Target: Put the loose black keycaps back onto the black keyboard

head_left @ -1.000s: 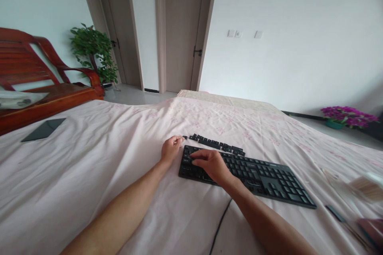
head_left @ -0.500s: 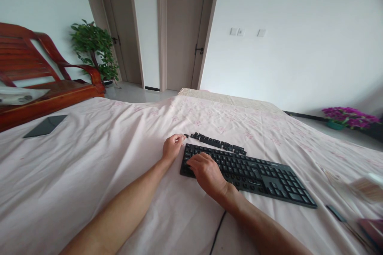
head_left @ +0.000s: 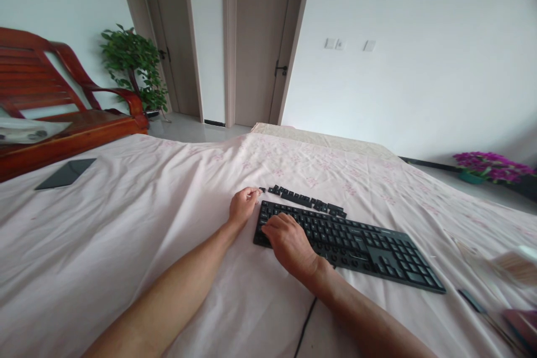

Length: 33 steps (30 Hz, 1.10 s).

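A black keyboard point(head_left: 361, 243) lies on a pale pink bedsheet point(head_left: 126, 224), its cable point(head_left: 306, 324) running toward me. Just behind it sits a row of several loose black keycaps point(head_left: 306, 200). My left hand point(head_left: 242, 207) rests on the sheet at the keyboard's far left corner, fingers curled in a pinch next to one small keycap point(head_left: 262, 189); what the pinch holds is too small to make out. My right hand point(head_left: 288, 243) lies on the keyboard's left end with fingers bent down onto the keys.
A dark flat tablet point(head_left: 67, 173) lies on the sheet at the left. A red wooden bench point(head_left: 62, 117) and a potted plant point(head_left: 134, 67) stand beyond it. Purple flowers point(head_left: 490, 163) sit at the right, blurred items point(head_left: 503, 285) at the lower right.
My right hand slid from the keyboard's middle-left toward its left end and bent its fingers down. My left hand stayed put. The view tilted slightly.
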Available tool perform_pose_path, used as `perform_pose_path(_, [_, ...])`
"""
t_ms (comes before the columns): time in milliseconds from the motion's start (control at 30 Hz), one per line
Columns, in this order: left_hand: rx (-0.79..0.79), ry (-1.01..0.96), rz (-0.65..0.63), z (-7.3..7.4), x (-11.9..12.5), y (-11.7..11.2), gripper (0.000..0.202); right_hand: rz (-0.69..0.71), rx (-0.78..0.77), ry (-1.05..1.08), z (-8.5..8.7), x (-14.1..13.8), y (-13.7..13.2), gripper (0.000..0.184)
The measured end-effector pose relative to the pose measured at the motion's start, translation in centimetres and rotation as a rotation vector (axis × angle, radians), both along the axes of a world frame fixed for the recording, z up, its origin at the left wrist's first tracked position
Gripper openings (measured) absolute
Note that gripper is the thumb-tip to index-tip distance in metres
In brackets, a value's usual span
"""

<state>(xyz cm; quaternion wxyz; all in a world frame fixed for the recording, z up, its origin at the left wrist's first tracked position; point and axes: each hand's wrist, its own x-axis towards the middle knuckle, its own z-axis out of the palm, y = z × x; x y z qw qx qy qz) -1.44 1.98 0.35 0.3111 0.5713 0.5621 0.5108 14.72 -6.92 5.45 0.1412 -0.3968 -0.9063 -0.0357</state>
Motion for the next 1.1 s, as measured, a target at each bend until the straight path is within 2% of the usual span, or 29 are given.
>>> perform_pose_path(333, [0.001,-0.007,-0.011,0.0,0.0,0.0,0.028,-0.030,0.002,-0.034,0.6,-0.2,-0.5,0.022])
perform_pose_path(600, [-0.003,-0.006,-0.011,0.1,0.0,-0.2,0.028,-0.038,0.012,-0.089,0.2,-0.6,-1.0,0.020])
perform_pose_path(733, [-0.005,0.001,-0.013,0.3,0.0,-0.2,0.028,-0.019,-0.050,-0.025,0.6,0.0,-0.6,0.026])
perform_pose_path(833, [0.002,0.017,-0.002,0.3,0.0,-0.2,0.028,-0.058,-0.102,0.154,1.1,1.3,1.3,0.035])
perform_pose_path(900, [0.001,0.009,0.000,0.3,0.0,-0.2,0.028,-0.131,-0.101,0.250,1.5,2.2,3.4,0.037])
perform_pose_path(1100, [-0.030,-0.041,-0.004,0.5,0.1,-0.4,0.032,-0.426,-0.152,0.210,2.6,3.2,10.5,0.026])
